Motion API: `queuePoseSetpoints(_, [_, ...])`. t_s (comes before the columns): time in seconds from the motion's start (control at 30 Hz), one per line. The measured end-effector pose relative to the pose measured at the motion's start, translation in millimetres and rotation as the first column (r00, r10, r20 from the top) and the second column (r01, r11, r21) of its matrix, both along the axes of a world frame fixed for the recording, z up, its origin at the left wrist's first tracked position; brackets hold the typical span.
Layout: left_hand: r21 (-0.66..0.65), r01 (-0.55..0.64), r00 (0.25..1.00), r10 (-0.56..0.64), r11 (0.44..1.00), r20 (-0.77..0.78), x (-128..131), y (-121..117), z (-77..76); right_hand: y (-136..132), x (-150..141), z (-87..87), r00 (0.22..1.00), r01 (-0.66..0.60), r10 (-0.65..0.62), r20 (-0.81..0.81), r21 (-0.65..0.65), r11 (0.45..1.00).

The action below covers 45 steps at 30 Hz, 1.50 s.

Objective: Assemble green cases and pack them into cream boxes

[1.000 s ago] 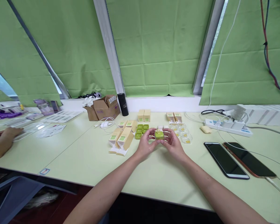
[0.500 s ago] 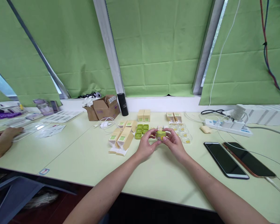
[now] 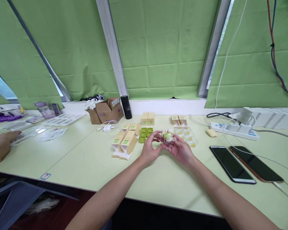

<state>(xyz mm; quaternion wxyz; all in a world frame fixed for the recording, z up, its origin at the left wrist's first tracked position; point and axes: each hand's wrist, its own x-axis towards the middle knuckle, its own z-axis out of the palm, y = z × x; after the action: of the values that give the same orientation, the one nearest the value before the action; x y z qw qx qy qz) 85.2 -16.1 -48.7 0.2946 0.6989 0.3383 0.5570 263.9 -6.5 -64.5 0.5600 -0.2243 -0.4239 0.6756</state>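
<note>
A small green-and-clear plastic case point(image 3: 168, 137), with pale tips sticking up at its back, is held just above the table. My right hand point(image 3: 180, 150) grips it from below and from the right, palm partly turned up. At its left edge are the curled fingers and thumb of my left hand point(image 3: 150, 149), closed around that side. Behind my left hand sits a group of green square cups point(image 3: 143, 138). Clear cups with yellow marks point(image 3: 191, 140) stand behind and right of my right hand. Left of the cups lie cream boxes with green labels point(image 3: 127, 142).
More cream boxes point(image 3: 148, 118) and open-ended boxes point(image 3: 179, 121) stand farther back. Two phones point(image 3: 232, 164) point(image 3: 258, 164) and a power strip point(image 3: 235, 130) with cables lie to the right. A cardboard box point(image 3: 109, 111) and black bottle point(image 3: 126, 107) stand behind. Another person's hand point(image 3: 4, 142) is at far left.
The case has been turned over in my hands, so another side faces me. My right palm has rolled upward and my left fingers have loosened slightly. The other person's hand shifted a little left.
</note>
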Motion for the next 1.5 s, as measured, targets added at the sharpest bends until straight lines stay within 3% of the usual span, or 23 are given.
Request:
queuePoseSetpoints(0.3, [-0.091, 0.017, 0.999, -0.013, 0.996, 0.047, -1.3, 2.7, -4.3, -3.2, -0.1, 1.5, 0.998, 0.067, -0.067, 0.003, -0.018, 0.998])
queuePoseSetpoints(0.53, [-0.197, 0.147, 0.985, -0.125, 0.969, 0.120, 0.7, 7.4, -7.8, 0.6, 0.7, -3.0, 0.960, 0.226, -0.241, 0.140, 0.110, 0.968])
queuePoseSetpoints(0.77, [-0.250, 0.159, 0.976, -0.113, 0.955, 0.188, 2.7, 10.9, -10.8, -0.6, -2.1, -2.1, 0.924, 0.247, -0.300, 0.235, 0.230, 0.941])
queuePoseSetpoints(0.9, [-0.244, 0.113, 0.987, -0.080, 0.963, 0.140, 0.8, 11.3, -10.1, -4.6, -2.4, -0.8, 0.872, 0.255, -0.370, 0.320, 0.347, 0.902])
queuePoseSetpoints(1.0, [-0.176, 0.023, 1.000, -0.023, 0.984, 0.004, -3.5, 11.0, -10.2, -6.9, 0.7, 1.7, 0.732, 0.284, -0.538, 0.418, 0.531, 0.799])
queuePoseSetpoints(1.1, [-0.082, -0.048, 0.983, 0.033, 0.995, -0.178, -7.8, 9.0, -9.1, -4.7, 8.3, 4.1, 0.504, 0.247, -0.729, 0.464, 0.731, 0.636])
queuePoseSetpoints(1.2, [0.003, -0.051, 0.929, 0.049, 0.999, -0.368, -9.5, 5.4, -6.3, 3.6, 18.7, 5.5, 0.310, 0.176, -0.814, 0.491, 0.812, 0.557])
queuePoseSetpoints(1.3, [0.046, -0.020, 0.855, 0.041, 0.999, -0.517, -8.8, 2.2, -3.8, 17.1, 27.9, 7.4, 0.131, 0.109, -0.825, 0.549, 0.819, 0.563])
queuePoseSetpoints(1.5, [0.035, 0.029, 0.752, 0.002, 0.999, -0.659, -7.9, 0.5, -3.0, 56.6, 37.1, 27.3, -0.217, -0.058, -0.737, 0.640, 0.745, 0.664])
